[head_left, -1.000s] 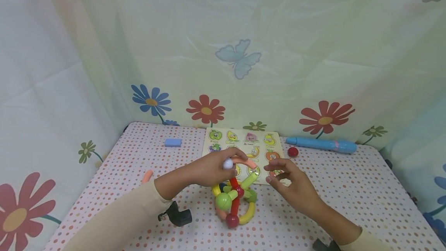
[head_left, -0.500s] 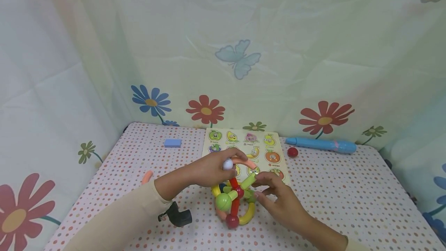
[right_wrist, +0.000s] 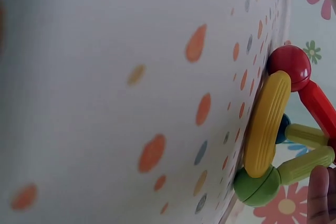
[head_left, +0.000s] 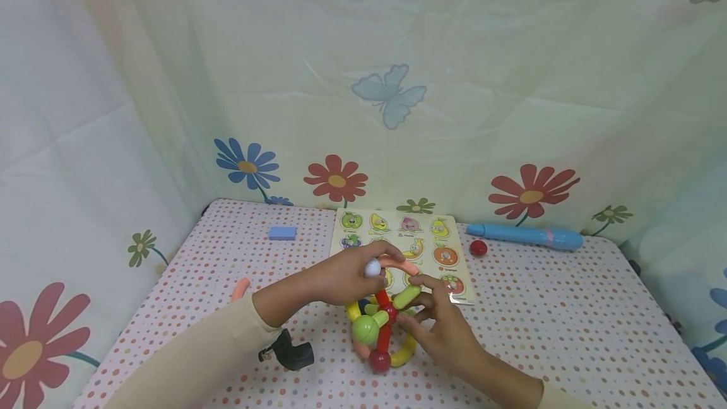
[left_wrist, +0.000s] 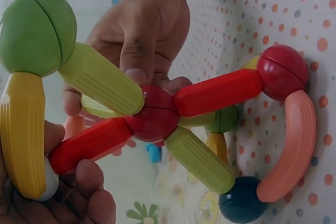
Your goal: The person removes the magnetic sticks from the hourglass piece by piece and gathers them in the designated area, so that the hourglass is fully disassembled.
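Note:
A magnetic stick-and-ball structure of coloured rods and balls stands on the dotted table. At its top, my left hand (head_left: 341, 278) grips around the white ball (head_left: 372, 267), where a red rod (left_wrist: 90, 145) and a yellow curved rod (left_wrist: 23, 135) meet. A salmon curved rod (head_left: 400, 264) arches rightward from under those fingers. My right hand (head_left: 445, 327) pinches the light green rod (head_left: 407, 296), its thumb close to the central red ball (left_wrist: 153, 115). In the right wrist view, a yellow curved rod (right_wrist: 266, 124) joins a red ball (right_wrist: 290, 66) and a green ball (right_wrist: 257, 186) low down.
Behind the structure lies a fruit picture board (head_left: 445, 255). A loose red ball (head_left: 478, 248) and a blue pen-shaped toy (head_left: 525, 235) are at the back right. To the left are a blue block (head_left: 282, 233), a salmon rod (head_left: 240, 288) and a black strapped device (head_left: 292, 352).
My right hand has moved left and down from beside the structure, and its fingers have closed on the light green rod. The left hand keeps its hold in the same place.

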{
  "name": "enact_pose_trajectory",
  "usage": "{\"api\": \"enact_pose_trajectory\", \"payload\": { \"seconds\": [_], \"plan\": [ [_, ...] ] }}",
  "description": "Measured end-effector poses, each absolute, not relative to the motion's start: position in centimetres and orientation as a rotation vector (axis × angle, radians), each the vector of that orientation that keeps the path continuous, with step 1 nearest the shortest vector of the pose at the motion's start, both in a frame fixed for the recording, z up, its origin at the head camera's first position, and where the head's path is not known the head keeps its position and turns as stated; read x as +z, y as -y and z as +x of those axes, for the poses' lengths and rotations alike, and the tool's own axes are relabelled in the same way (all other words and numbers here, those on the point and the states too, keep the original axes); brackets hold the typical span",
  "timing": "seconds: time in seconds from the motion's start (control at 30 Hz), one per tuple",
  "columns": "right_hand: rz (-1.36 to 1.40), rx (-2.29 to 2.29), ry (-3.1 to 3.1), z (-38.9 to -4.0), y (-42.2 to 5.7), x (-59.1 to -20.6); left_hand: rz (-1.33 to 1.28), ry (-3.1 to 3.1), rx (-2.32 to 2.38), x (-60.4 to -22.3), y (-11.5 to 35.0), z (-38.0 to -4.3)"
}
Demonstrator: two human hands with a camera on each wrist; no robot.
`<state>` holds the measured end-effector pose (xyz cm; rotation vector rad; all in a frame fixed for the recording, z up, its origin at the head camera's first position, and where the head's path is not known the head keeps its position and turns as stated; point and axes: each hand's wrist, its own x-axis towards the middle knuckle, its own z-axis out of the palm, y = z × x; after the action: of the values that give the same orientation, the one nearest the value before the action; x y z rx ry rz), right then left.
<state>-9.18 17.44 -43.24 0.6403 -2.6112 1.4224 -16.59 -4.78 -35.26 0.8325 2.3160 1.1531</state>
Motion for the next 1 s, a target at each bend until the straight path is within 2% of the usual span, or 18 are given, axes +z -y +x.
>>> {"api": "enact_pose_trajectory", "payload": {
  "seconds": [0.2,1.0],
  "plan": [
    [0.58,1.408,2.631,-9.23,-17.24,-43.24,0.829,-2.309,1.154,-35.15,4.81,-16.53],
    [0.653,1.392,2.632,-9.12,-16.94,-43.2,0.853,-2.316,1.145,-35.16,4.8,-16.62]
  ]
}}
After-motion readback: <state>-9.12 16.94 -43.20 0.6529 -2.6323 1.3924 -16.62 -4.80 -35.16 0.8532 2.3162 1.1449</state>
